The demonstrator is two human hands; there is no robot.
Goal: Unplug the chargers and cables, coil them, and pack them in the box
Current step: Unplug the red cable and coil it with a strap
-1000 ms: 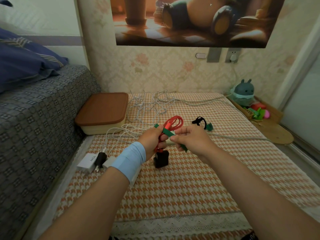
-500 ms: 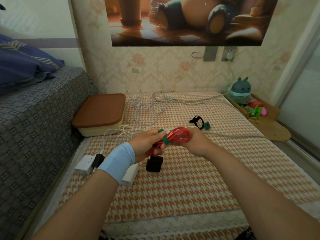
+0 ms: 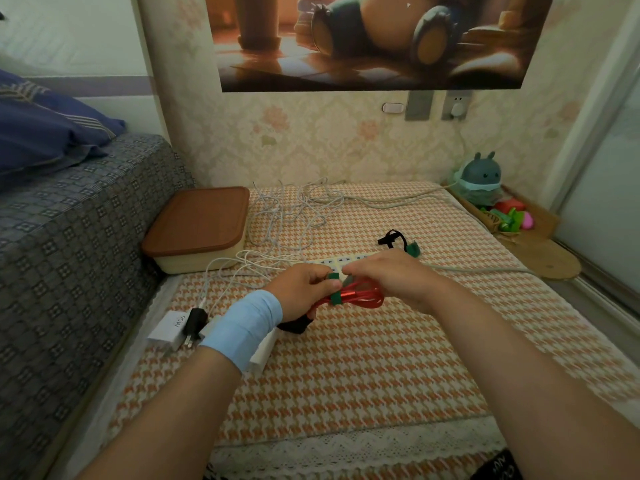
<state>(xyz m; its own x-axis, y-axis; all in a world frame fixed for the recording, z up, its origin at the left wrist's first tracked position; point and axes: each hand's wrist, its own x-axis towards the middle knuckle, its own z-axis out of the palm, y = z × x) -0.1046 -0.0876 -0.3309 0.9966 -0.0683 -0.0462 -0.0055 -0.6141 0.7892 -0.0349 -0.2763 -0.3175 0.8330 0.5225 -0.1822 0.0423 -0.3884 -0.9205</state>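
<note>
— Two hands over the houndstooth mat [image 3: 346, 368], orange and cream weave with a lace edge nearest us. What do they hold?

— One red cable [image 3: 360, 296], glossy, coiled into a flat loop, with a green strap [image 3: 335, 296] wrapped round it. The left hand [image 3: 300, 289], a pale blue band at its wrist, pinches the strap's upper end between thumb and forefinger, fingers closed around the coil's left side. The right hand [image 3: 391, 278] curls down over the coil's right side, fingertips closed at the strap; the coil sits between both sets of fingers, lifted off the mat.

— And below the left wrist?

— One black plug block [image 3: 294, 325] at the red cable's end, partly hidden. Left of it, one white charger [image 3: 169, 329], boxy and smooth, one small black adapter [image 3: 194, 323] touching it, and another white block [image 3: 261, 351] under the wrist.

— Farther back?

— One white power strip [image 3: 332, 262] just behind the hands, one black strap loop with a green tab [image 3: 398, 240], then thin white cables [image 3: 294, 216] in a loose tangle. The box [image 3: 197, 230] — cream, rounded, brown lid on — lies at the mat's far left, beside the grey patterned sofa [image 3: 69, 254].
</note>
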